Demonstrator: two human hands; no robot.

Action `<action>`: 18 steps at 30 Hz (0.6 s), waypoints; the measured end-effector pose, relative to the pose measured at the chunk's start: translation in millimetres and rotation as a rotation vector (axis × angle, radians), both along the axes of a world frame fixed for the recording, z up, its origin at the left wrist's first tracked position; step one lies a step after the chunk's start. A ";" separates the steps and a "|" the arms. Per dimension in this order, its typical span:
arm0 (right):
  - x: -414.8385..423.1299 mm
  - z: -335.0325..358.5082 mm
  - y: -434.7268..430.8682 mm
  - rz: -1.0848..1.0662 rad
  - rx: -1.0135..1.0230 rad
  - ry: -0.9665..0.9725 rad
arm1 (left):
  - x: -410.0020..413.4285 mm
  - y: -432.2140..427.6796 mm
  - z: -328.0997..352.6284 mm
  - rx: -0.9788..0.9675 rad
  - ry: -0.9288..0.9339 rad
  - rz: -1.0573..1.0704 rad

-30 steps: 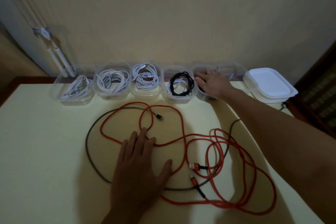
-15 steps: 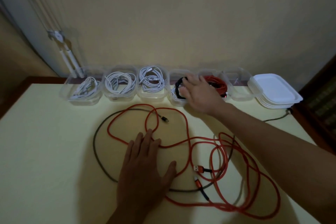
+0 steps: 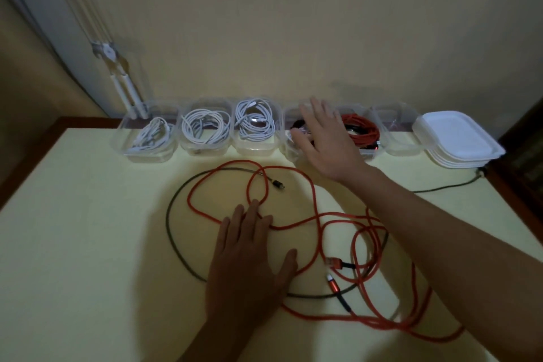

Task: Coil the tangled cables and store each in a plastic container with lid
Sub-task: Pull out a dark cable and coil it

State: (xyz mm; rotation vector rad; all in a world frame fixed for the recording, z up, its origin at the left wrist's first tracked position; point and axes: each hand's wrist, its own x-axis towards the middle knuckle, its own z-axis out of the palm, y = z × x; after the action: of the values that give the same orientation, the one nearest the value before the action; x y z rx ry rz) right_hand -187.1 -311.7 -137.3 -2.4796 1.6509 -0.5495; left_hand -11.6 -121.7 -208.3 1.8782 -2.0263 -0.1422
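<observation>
Here, tangled red cable [image 3: 333, 284] just beside flat left grip [image 3: 249, 258].

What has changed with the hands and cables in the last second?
The right hand slid left off the container holding the red coil, which now shows, and hovers open over the black-cable container, holding nothing. The left hand stays flat, fingertips at the loose red cable. The tangle, the white-cable containers and the lid stack are unchanged.
</observation>
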 end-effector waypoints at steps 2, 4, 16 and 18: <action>-13.2 0.2 33.5 -0.001 -0.013 -0.095 | -0.3 -1.4 0.5 -0.001 0.009 0.002; -31.1 -2.3 72.4 -0.001 0.034 -0.108 | -0.8 -2.0 1.6 -0.002 0.008 0.003; -60.1 -54.9 223.6 -0.242 0.184 0.139 | -0.6 11.3 19.9 0.001 0.394 0.127; -56.4 -51.8 219.8 -0.250 0.182 0.121 | 6.3 14.9 18.6 -0.034 0.478 0.196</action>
State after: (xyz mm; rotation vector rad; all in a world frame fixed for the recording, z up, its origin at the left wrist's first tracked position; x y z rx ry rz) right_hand -243.5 -91.9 -189.1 -2.2339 1.9750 -0.2619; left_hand -5.3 -106.8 -189.7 1.7980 -1.5106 -0.4527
